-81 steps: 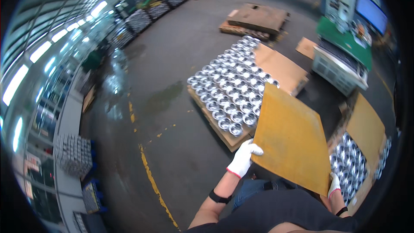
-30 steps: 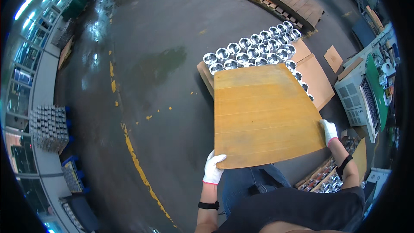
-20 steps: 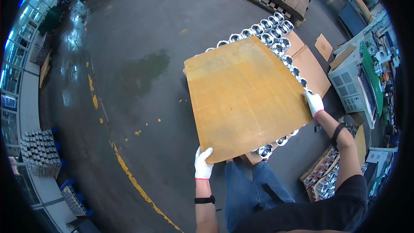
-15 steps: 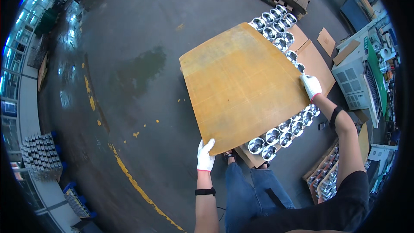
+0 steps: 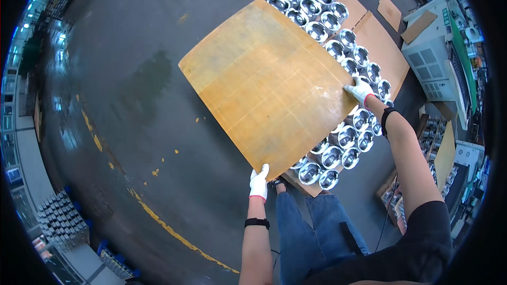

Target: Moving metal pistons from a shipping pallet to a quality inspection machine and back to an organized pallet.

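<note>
Left hand [image 5: 258, 183], right hand [image 5: 361, 91]: white-gloved, extended, grasping near corners of yellow board [image 5: 269, 87]. Metal cups [image 5: 331, 157]: rowed, partly hidden. Floor [image 5: 132, 150]: dark grey, yellow-marked.

Legible texts, brands, numbers: none. Label: one small green label-like patch [image 5: 445, 17] with pale marks, on the upper part of the pale cabinet [image 5: 425, 47] at right, too small to read. Floor marking: one worn yellow line [image 5: 168, 228], curved in this view, broken into patches toward its far end, on the dark grey floor [image 5: 127, 16].
</note>
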A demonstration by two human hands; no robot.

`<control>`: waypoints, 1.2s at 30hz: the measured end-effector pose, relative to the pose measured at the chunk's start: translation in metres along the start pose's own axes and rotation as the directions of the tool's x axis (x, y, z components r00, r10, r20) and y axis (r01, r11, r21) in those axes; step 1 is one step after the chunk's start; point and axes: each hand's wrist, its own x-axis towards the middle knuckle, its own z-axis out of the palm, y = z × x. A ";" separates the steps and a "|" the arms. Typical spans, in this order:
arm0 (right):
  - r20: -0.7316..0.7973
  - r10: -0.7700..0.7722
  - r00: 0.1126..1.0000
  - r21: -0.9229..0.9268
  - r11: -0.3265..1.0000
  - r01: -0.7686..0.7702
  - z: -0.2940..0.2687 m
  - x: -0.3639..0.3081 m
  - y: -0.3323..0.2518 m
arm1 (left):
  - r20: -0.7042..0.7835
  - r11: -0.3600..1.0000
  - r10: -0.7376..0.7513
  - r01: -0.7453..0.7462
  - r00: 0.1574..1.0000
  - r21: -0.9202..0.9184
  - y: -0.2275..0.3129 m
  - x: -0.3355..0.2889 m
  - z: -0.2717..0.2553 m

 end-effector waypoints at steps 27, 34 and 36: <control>0.639 0.181 0.748 0.613 0.467 -0.637 0.166 -0.085 0.043 | -0.256 0.913 -0.069 0.164 0.964 0.372 -0.117 0.061 0.040; 0.658 0.295 0.693 0.554 0.433 -0.711 0.183 -0.077 0.051 | -0.199 0.760 0.031 0.106 0.980 0.641 -0.117 0.062 0.030; 0.664 0.256 0.703 0.554 0.463 -0.692 0.190 -0.082 0.037 | -0.210 0.821 0.023 0.101 0.977 0.562 -0.117 0.062 0.020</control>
